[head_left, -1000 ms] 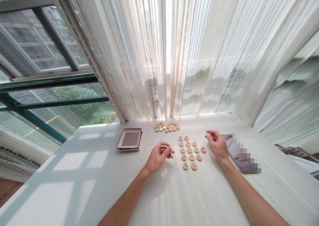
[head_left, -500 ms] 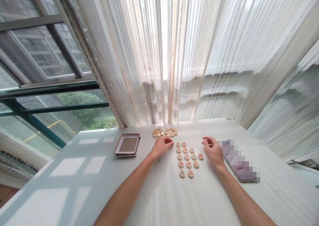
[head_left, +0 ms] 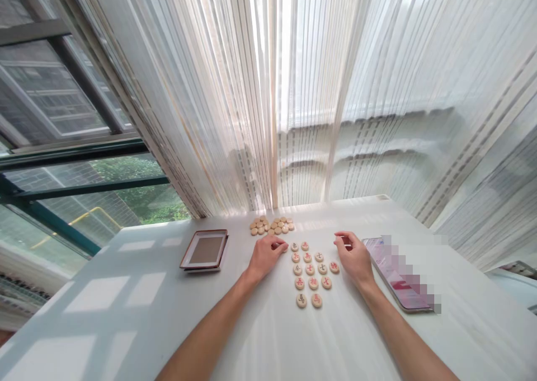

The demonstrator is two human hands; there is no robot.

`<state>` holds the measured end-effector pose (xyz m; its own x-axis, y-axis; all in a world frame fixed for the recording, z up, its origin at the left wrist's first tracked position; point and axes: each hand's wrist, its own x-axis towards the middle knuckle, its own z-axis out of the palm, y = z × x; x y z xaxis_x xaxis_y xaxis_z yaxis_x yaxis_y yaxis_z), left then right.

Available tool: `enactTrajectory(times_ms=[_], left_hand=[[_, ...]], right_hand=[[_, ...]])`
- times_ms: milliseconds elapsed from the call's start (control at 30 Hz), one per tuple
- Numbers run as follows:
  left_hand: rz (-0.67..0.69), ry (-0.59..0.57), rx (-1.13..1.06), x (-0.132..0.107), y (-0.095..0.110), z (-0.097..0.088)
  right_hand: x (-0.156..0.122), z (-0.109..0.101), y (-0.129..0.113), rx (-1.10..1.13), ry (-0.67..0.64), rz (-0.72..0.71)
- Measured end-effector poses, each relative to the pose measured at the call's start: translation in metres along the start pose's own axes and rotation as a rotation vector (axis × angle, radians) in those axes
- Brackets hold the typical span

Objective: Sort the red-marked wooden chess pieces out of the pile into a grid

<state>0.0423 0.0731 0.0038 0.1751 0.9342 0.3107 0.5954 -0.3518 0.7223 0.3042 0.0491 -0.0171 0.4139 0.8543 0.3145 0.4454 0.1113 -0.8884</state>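
Note:
Round wooden Chinese chess pieces [head_left: 310, 269] with red or black characters lie face up in short rows on the white table [head_left: 268, 342]. My left hand [head_left: 265, 255] rests at the left of the farthest row, its thumb and fingers pinched together close to a black-marked piece [head_left: 295, 247]. Whether something is in that pinch is too small to make out. To the right of the rows, my right hand [head_left: 353, 256] is loosely curled, with a small gap between thumb and forefinger and no piece visible in it.
Behind my left hand, several blank-looking pieces [head_left: 272, 225] are clustered near the table's far edge. A shallow open box [head_left: 204, 250] stands at the left. A flat pinkish item [head_left: 398, 280], partly pixelated, lies right of my right hand. Sheer curtains [head_left: 302, 90] hang behind the table.
The camera view has shifted slightly, so the table things appear a little further left. Both hands keep nearly the same places beside the rows, and the pieces keep their arrangement.

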Motion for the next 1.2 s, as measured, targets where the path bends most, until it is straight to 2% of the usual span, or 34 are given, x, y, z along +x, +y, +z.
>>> enactTrajectory(times_ms=[167, 367, 800, 933, 1100, 1200], left_hand=[[0.043, 0.057, -0.005, -0.007, 0.001, 0.003], [0.107, 0.04, -0.008, -0.013, -0.001, 0.006], [0.123, 0.044, -0.004, -0.016, -0.004, 0.007], [0.164, 0.049, 0.085, -0.014, -0.014, -0.008], [0.168, 0.173, 0.263, -0.001, -0.037, -0.043], [0.187, 0.165, 0.384, -0.002, -0.045, -0.052]], right_hand=[[0.001, -0.001, 0.001, -0.004, -0.005, -0.006], [0.0, -0.002, 0.003, -0.013, -0.01, 0.007], [0.001, -0.001, 0.005, -0.011, 0.004, 0.01], [0.002, 0.0, 0.004, -0.01, 0.013, 0.003], [0.002, 0.0, 0.004, -0.018, 0.017, -0.004], [0.002, -0.001, 0.005, -0.027, 0.017, -0.009]])
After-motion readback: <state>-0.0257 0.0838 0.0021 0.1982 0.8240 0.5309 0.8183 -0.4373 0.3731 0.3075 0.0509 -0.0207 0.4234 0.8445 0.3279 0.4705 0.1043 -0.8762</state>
